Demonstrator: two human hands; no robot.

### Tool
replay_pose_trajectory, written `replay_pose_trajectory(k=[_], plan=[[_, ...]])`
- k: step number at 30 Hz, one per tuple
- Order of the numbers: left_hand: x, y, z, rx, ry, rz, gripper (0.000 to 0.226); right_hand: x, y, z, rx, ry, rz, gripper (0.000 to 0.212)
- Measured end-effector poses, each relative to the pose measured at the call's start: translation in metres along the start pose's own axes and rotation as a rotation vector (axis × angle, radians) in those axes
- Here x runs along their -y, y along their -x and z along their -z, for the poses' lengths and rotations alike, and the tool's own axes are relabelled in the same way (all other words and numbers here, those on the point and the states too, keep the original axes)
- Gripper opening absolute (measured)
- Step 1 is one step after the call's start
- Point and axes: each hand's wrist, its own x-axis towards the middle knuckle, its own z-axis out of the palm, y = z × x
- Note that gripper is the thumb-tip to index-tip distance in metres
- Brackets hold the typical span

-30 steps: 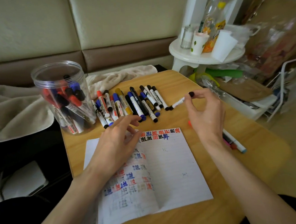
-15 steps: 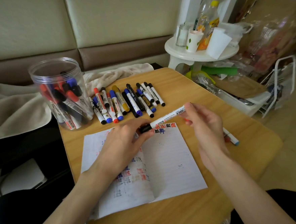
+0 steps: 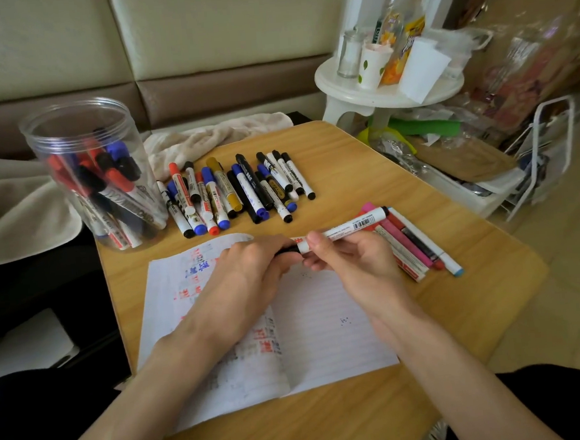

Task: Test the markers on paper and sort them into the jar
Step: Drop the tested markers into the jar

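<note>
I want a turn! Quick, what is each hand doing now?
Left hand: closed, gripping the marker at its black cap.
Right hand: closed, holding that marker's white barrel.

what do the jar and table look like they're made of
Jar: probably clear plastic, glossy; the markers show through its wall. Table: wood or wood-look laminate with a smooth pale finish and fine grain lines across it. I cannot tell which.
</note>
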Motion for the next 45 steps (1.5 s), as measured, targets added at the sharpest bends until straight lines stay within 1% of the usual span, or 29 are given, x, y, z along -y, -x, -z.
replay_pose_trajectory(k=[2,4,6,8,9,12,14,17,19,24,28,31,40,45], plan=[[-0.002,-0.001,0.001,0.007,0.018,0.017,0.015,-0.001,-0.001,0.001,0.007,0.005,0.004,0.022],[-0.002,-0.003,0.002,0.035,0.042,0.025,0.022,-0.001,-0.003,0.004,0.015,0.020,0.019,0.021],[-0.003,-0.005,0.003,0.085,0.084,0.026,0.028,-0.003,-0.002,0.007,0.048,0.066,0.048,0.019],[-0.003,-0.004,0.005,0.135,0.119,0.035,0.027,-0.002,-0.002,0.010,0.083,0.086,0.059,0.016],[0.000,-0.004,0.008,0.156,0.137,0.058,0.027,0.000,-0.004,0.013,0.072,0.064,0.058,0.013],[0.016,-0.002,0.022,0.153,0.160,0.149,0.026,0.012,-0.017,0.041,-0.113,-0.103,0.037,0.018],[0.019,0.001,0.029,0.134,0.177,0.154,0.022,0.018,-0.022,0.057,-0.173,-0.106,0.047,0.021],[0.011,0.006,0.024,0.160,0.100,0.156,0.016,0.008,-0.019,0.052,-0.180,-0.021,-0.004,0.021],[0.010,0.009,0.017,0.155,0.000,0.117,0.021,0.000,-0.020,0.040,-0.215,-0.017,-0.021,0.013],[0.009,0.012,0.010,0.164,-0.083,0.014,0.028,-0.015,-0.028,0.027,-0.249,0.046,0.039,0.004],[0.008,0.012,0.007,0.182,-0.133,-0.022,0.031,-0.025,-0.033,0.024,-0.216,0.134,0.103,0.004],[0.010,0.011,0.007,0.190,-0.148,-0.021,0.027,-0.031,-0.038,0.022,-0.189,0.203,0.149,0.008],[0.014,0.013,0.010,0.234,-0.164,-0.013,0.030,-0.038,-0.046,0.021,-0.234,0.173,0.147,0.006],[0.014,0.014,0.011,0.222,-0.159,-0.017,0.030,-0.037,-0.044,0.021,-0.226,0.193,0.153,0.006]])
